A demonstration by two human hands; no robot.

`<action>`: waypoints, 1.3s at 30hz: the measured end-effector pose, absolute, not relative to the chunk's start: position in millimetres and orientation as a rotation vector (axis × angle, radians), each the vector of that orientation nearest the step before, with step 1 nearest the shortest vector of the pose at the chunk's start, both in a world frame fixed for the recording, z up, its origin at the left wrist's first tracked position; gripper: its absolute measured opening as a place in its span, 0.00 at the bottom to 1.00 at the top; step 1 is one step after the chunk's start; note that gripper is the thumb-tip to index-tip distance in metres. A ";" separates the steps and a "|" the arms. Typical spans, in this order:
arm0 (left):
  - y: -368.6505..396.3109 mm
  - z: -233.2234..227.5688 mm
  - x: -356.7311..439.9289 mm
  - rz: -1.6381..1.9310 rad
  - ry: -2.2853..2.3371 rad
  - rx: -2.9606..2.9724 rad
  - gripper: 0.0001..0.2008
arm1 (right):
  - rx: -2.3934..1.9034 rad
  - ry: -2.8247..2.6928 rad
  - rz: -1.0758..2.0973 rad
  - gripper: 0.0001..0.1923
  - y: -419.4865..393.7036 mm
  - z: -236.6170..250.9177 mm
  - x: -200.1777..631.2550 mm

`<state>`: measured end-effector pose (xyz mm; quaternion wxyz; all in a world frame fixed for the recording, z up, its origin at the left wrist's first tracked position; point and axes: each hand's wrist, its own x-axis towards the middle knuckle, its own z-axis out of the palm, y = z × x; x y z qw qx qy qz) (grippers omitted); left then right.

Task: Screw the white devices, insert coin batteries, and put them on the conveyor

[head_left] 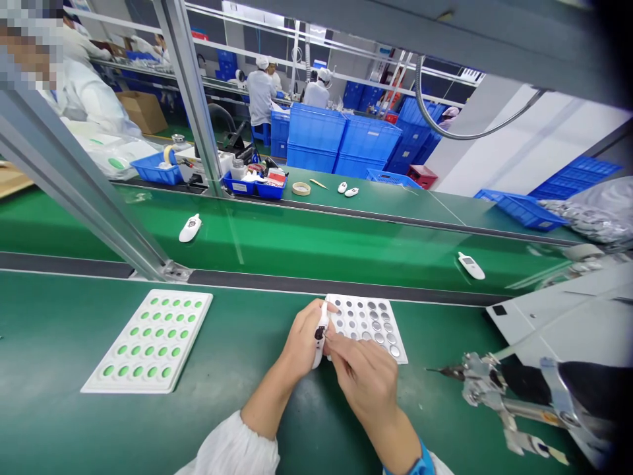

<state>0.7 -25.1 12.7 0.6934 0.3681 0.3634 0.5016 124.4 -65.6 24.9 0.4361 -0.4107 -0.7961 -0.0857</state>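
Note:
My left hand (301, 340) is closed around a small white handheld device (324, 318), held nearly upright with a dark opening in its casing. The fingertips of my right hand (368, 376) are pinched together at that opening. Anything between them is too small to make out. Just behind my hands lies a white tray (401, 355) with rows of round silver discs, partly hidden by my fingers. Farther left, a second white tray (190, 330) holds rows of round green pieces.
On the green conveyor belt (316, 237) lie a white device (190, 228) and another white device (471, 266). A metal clamp fixture with a thin tip (477, 379) reaches in from the right. An aluminium post (190, 92) rises at the left. Co-workers sit beyond blue crates (316, 128).

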 end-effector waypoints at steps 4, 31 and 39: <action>-25.2 12.5 1.2 1.120 0.791 0.825 0.16 | -1.025 -1.977 -0.206 0.10 -65.6 24.3 123.7; -35.5 16.5 -4.7 1.031 0.699 1.028 0.26 | -1.239 -1.534 0.747 0.17 -61.7 20.1 123.7; -44.7 18.6 2.4 0.990 0.708 1.047 0.28 | -1.102 -1.285 1.197 0.13 -60.9 27.1 132.4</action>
